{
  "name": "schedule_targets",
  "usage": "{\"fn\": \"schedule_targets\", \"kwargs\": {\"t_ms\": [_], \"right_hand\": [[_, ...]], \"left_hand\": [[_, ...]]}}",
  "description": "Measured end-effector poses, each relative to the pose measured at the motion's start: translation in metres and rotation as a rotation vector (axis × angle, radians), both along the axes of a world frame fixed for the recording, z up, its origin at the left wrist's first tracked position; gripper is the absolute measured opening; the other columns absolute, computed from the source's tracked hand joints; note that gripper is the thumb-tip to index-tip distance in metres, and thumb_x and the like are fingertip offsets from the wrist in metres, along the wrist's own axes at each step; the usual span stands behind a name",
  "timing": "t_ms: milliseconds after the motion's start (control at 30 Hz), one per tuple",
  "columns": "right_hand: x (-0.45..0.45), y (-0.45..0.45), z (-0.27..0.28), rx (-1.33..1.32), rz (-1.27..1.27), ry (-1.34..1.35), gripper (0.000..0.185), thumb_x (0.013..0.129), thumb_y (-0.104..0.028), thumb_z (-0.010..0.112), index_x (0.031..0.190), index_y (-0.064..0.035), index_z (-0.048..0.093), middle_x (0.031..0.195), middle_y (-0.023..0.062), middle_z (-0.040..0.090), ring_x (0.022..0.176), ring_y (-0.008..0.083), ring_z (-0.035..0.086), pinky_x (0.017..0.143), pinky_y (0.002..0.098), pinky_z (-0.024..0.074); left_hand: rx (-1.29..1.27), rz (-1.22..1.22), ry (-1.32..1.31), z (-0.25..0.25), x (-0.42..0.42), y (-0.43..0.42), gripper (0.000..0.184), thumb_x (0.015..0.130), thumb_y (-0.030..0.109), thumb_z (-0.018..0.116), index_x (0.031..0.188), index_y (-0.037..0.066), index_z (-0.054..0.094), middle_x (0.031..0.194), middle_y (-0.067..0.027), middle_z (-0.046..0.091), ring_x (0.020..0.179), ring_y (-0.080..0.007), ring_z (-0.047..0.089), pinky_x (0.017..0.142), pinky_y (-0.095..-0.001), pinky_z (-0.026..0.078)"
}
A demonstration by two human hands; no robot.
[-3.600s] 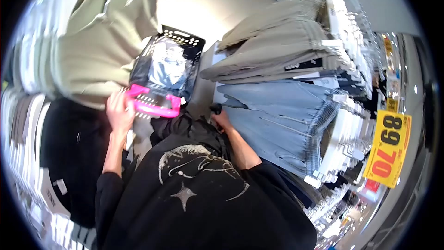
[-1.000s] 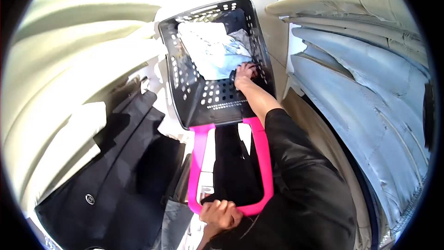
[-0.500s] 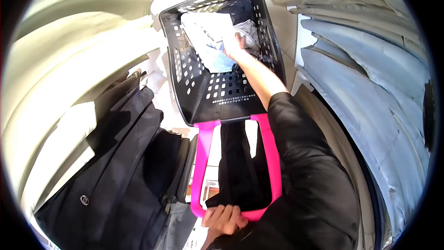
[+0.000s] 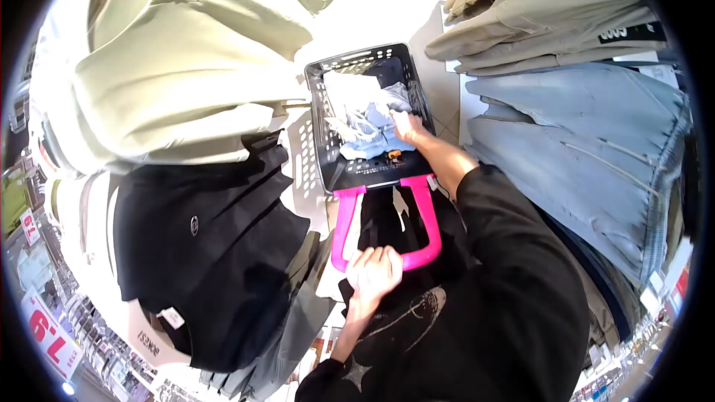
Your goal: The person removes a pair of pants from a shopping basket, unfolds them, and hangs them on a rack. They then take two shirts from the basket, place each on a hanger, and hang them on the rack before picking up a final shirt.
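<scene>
"Where's the basket?"

"The black basket (image 4: 370,178) stands in the aisle, its near edge towards the person. Its pink handle (image 4: 430,225) reaches back from that edge."

"And the left hand (image 4: 375,274)?"

"Fingers wrapped round the handle's crossbar, gripping it left of its middle."

"What about the right hand (image 4: 407,126)?"

"It's inside the basket, near the right edge, touching the clothes. I can't make out whether the fingers pinch any cloth."

"Which clothes?"

"A light-blue garment (image 4: 376,146) lies crumpled towards the near edge, a white piece (image 4: 350,89) nearer the far-left corner, and a grey one (image 4: 395,95) by the right edge. A small orange item (image 4: 395,155) shows at the blue one's near side."

"And alongside?"

"Black garments (image 4: 212,231) hang to the left, light-blue trousers (image 4: 573,145) to the right."
</scene>
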State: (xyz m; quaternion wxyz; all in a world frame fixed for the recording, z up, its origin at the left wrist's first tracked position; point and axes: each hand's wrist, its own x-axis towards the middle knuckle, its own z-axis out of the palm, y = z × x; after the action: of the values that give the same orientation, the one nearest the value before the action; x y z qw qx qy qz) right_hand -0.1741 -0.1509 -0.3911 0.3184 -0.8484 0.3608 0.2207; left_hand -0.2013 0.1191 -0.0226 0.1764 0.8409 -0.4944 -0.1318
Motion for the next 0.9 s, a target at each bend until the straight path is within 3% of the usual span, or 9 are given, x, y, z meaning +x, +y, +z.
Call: {"fn": "schedule_targets", "kwargs": {"t_ms": [67, 167, 300, 433, 600, 733, 833, 867, 900], "right_hand": [[-0.005, -0.018, 0.035, 0.053, 0.005, -0.098, 0.045, 0.089, -0.016, 0.06, 0.133, -0.0141, 0.065, 0.103, 0.0213, 0.075, 0.102, 0.0385, 0.073, 0.091, 0.0483, 0.0547], [-0.004, -0.04, 0.024, 0.159, 0.08, -0.203, 0.047, 0.085, -0.023, 0.064, 0.131, -0.0112, 0.063, 0.115, 0.0185, 0.072, 0.112, 0.038, 0.069, 0.092, 0.0484, 0.055], [0.001, -0.037, 0.064, 0.109, 0.235, -0.093, 0.051, 0.08, -0.022, 0.067, 0.129, -0.0087, 0.068, 0.126, 0.0219, 0.07, 0.119, 0.0369, 0.066, 0.099, 0.0453, 0.0538], [0.005, -0.029, 0.138, 0.164, 0.103, -0.11, 0.059, 0.08, -0.032, 0.078, 0.129, -0.002, 0.068, 0.127, 0.025, 0.069, 0.121, 0.0381, 0.066, 0.105, 0.0441, 0.0516], [0.0, -0.034, 0.177, 0.135, -0.062, -0.228, 0.038, 0.085, -0.033, 0.079, 0.105, -0.0015, 0.076, 0.085, 0.0147, 0.076, 0.079, 0.0229, 0.074, 0.079, 0.0376, 0.0569], [0.007, -0.024, 0.26, 0.092, -0.229, -0.232, 0.042, 0.087, -0.037, 0.077, 0.11, -0.0023, 0.074, 0.106, 0.0198, 0.076, 0.103, 0.0331, 0.073, 0.092, 0.0412, 0.0545], [0.003, -0.034, 0.304, 0.179, -0.36, -0.55, 0.032, 0.092, -0.028, 0.074, 0.107, -0.0002, 0.073, 0.1, 0.0121, 0.076, 0.097, 0.0218, 0.07, 0.087, 0.037, 0.0525], [0.005, -0.03, 0.351, 0.252, -0.408, -0.668, 0.025, 0.095, -0.023, 0.072, 0.104, -0.0002, 0.072, 0.095, 0.0057, 0.073, 0.092, 0.0138, 0.065, 0.084, 0.0338, 0.0511], [0.003, -0.032, 0.383, 0.181, -0.451, -0.725, 0.021, 0.096, -0.021, 0.071, 0.101, -0.0004, 0.071, 0.09, 0.0005, 0.07, 0.086, 0.0092, 0.06, 0.078, 0.0302, 0.0497]], "left_hand": [[-0.039, 0.017, 0.004, 0.01, 0.004, -0.009, 0.033, 0.089, 0.011, 0.062, 0.057, 0.01, 0.054, 0.052, -0.0056, 0.054, 0.047, -0.0244, 0.056, 0.052, -0.0392, 0.042], [-0.036, 0.042, 0.009, 0.018, 0.006, -0.014, 0.033, 0.091, 0.014, 0.063, 0.059, 0.01, 0.058, 0.05, -0.0078, 0.056, 0.046, -0.0249, 0.059, 0.052, -0.0401, 0.045], [-0.007, 0.015, 0.075, 0.017, 0.013, -0.014, 0.033, 0.095, 0.018, 0.064, 0.063, 0.01, 0.062, 0.051, -0.0111, 0.06, 0.045, -0.0273, 0.063, 0.052, -0.0412, 0.048], [0.027, -0.047, 0.156, 0.02, 0.027, -0.014, 0.027, 0.099, 0.026, 0.064, 0.077, 0.011, 0.066, 0.055, -0.0138, 0.061, 0.05, -0.0324, 0.066, 0.054, -0.046, 0.053], [0.242, -0.115, 0.463, 0.032, 0.05, -0.015, 0.042, 0.105, 0.041, 0.052, 0.094, 0.005, 0.07, 0.079, -0.0241, 0.071, 0.081, -0.0455, 0.07, 0.074, -0.0558, 0.053], [0.3, -0.126, 0.621, 0.032, 0.069, -0.013, 0.042, 0.102, 0.043, 0.055, 0.107, 0.006, 0.073, 0.093, -0.0243, 0.074, 0.096, -0.0454, 0.07, 0.084, -0.0525, 0.054], [0.185, -0.152, 0.882, -0.02, 0.093, -0.009, 0.043, 0.103, 0.042, 0.057, 0.109, 0.002, 0.071, 0.091, -0.02, 0.075, 0.088, -0.0285, 0.075, 0.078, -0.0412, 0.056], [0.152, -0.106, 1.137, -0.052, 0.1, -0.007, 0.045, 0.105, 0.042, 0.057, 0.113, 0.0, 0.069, 0.091, -0.014, 0.076, 0.084, -0.019, 0.073, 0.076, -0.0341, 0.056], [0.295, -0.029, 1.251, -0.048, 0.113, -0.01, 0.044, 0.105, 0.041, 0.055, 0.115, 0.001, 0.068, 0.095, -0.0113, 0.077, 0.086, -0.017, 0.073, 0.077, -0.0315, 0.057]]}}
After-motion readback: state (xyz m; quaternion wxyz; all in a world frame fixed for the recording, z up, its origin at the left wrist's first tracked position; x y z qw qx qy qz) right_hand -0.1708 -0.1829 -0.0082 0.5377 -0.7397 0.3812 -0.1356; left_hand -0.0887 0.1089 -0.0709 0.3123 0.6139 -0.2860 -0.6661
